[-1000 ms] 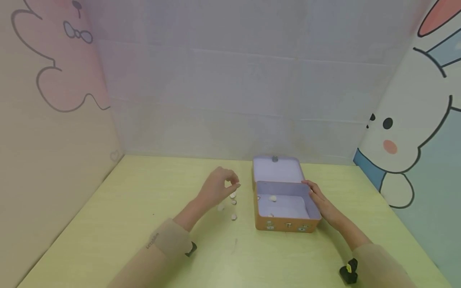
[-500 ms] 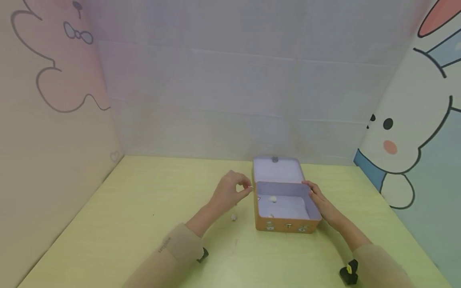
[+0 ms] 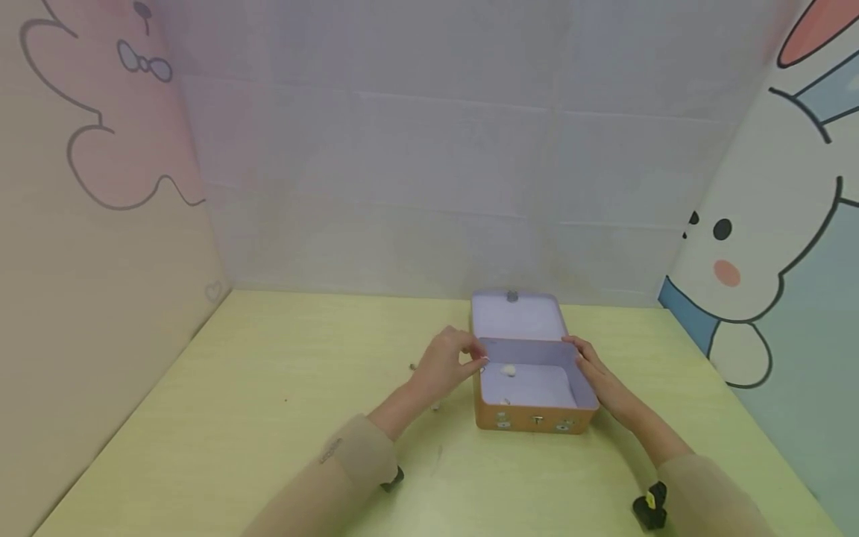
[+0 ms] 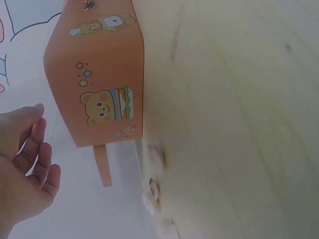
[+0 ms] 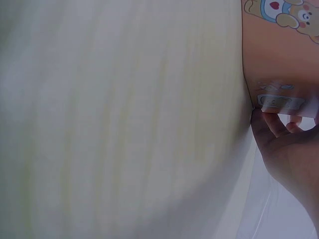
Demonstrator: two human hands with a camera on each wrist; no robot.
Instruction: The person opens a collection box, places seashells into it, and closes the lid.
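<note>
Beside the open box [image 3: 530, 388], left hand [image 3: 448, 365] hovers, fingers curled.

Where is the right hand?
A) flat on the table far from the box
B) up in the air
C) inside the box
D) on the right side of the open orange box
D: the right hand rests against the right wall of the open orange box, whose lid stands up behind it.

Right hand [image 5: 286, 149] fingers touch orange box [image 5: 279, 64] side; pale table [image 5: 124, 119] blurred alongside
</note>
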